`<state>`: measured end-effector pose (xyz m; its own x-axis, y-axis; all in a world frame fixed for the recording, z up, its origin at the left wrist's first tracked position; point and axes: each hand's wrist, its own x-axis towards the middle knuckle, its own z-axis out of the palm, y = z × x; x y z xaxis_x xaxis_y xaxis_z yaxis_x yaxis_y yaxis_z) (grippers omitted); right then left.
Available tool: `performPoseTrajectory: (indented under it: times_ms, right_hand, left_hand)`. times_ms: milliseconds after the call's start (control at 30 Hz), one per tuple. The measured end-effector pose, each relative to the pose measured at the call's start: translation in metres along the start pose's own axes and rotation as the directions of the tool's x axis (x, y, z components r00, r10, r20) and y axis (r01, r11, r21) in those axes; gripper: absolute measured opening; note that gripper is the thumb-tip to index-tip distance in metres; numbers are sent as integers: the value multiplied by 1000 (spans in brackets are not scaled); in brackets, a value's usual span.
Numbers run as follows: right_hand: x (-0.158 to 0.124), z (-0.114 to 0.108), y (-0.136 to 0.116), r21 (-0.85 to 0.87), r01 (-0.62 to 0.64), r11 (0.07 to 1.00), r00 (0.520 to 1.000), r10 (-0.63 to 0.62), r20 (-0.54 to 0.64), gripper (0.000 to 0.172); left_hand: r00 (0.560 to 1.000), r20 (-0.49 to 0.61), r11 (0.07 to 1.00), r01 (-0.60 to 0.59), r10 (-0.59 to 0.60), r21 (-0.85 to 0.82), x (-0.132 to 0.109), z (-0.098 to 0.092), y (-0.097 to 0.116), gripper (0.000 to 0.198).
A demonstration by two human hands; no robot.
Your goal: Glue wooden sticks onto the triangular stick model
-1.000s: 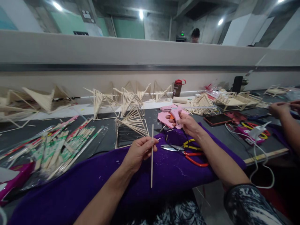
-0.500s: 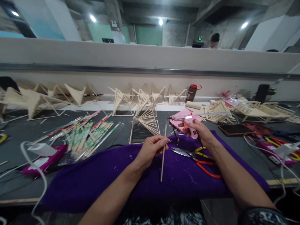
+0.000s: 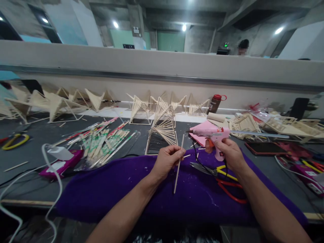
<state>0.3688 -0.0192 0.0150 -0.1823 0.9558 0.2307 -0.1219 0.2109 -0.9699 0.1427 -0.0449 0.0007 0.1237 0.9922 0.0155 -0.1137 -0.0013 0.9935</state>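
Note:
Between thumb and fingers, my left hand [image 3: 168, 159] pinches a thin wooden stick [image 3: 178, 172] that stands nearly upright over the purple cloth [image 3: 113, 189]. My right hand [image 3: 231, 153] grips a pink glue gun [image 3: 215, 136] by its handle, the dark nozzle pointing left near the stick's top end. A clear glue stick [image 3: 258, 135] juts from the gun's back. Under the right wrist lie scissors [image 3: 215, 171] with red and yellow handles. Just beyond my left hand stands a frame of fanned wooden sticks [image 3: 164, 133].
Several finished stick models [image 3: 57, 106] line the back of the table. Packs of wooden sticks [image 3: 103, 143] lie left, beside a magenta power strip [image 3: 63, 165] with a white cable. A bottle [image 3: 214, 104], a phone [image 3: 265, 148] and another magenta strip [image 3: 307, 175] are to the right.
My right hand has lifted the glue gun off the pink piece and moved it slightly right. My left hand still holds the stick. The camera view has shifted left.

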Motion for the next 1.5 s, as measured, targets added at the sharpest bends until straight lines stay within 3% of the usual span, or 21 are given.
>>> performPoseTrajectory:
  times_ms: [333,1500]
  right_hand:
    - [-7,3,-2,-235,29,972,999,-35,-20,28]
    - [-6,5,-4,-299,-5,954,1000,-2,-24,32]
  left_hand:
    - [1000,-21,1000,-17,17,5,1,0,0,30]
    - [1000,-13,1000,6,-6,-5,1,-1,0,34]
